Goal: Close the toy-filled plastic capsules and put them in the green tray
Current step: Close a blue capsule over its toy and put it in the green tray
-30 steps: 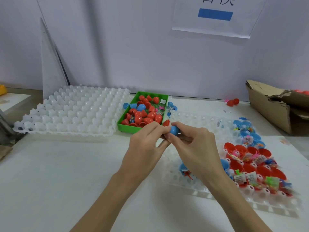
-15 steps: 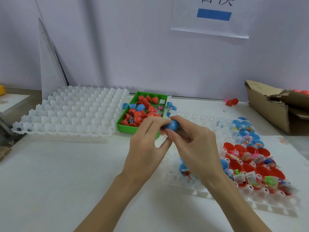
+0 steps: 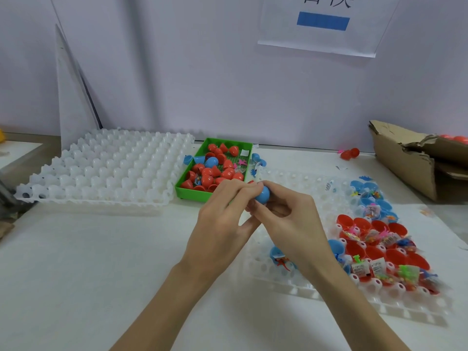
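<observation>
Landmark: a green tray [image 3: 188, 191] sits on a white table [image 3: 76, 274], toward the back, near the middle of the view.
Tray contents: many red capsules [image 3: 215, 173] and one blue one, piled loosely inside the green tray.
Blue capsule: a blue capsule [image 3: 262, 194] is held in the air just in front of the green tray's near right corner, between both hands.
Left hand: the left hand [image 3: 222, 219] reaches in from the tray's near side, its fingers curled and its fingertips pinching the capsule from the left.
Right hand: the right hand [image 3: 288, 219] meets it from the right, thumb and fingers curled around the capsule's lower side.
Capsule seam: hidden by the fingers, so whether the two halves are fully joined cannot be told.
Filled holder: a white dimpled holder [image 3: 291, 287] lies to the right of the green tray, under the hands; open red halves [image 3: 374, 252] and open blue halves [image 3: 367, 198] with small toys sit on its far right side.
Other holder: a second white dimpled holder [image 3: 101, 171] lies just left of the green tray.
Cardboard box: a torn cardboard box [image 3: 410, 160] stands far to the right of the green tray, at the table's edge.
</observation>
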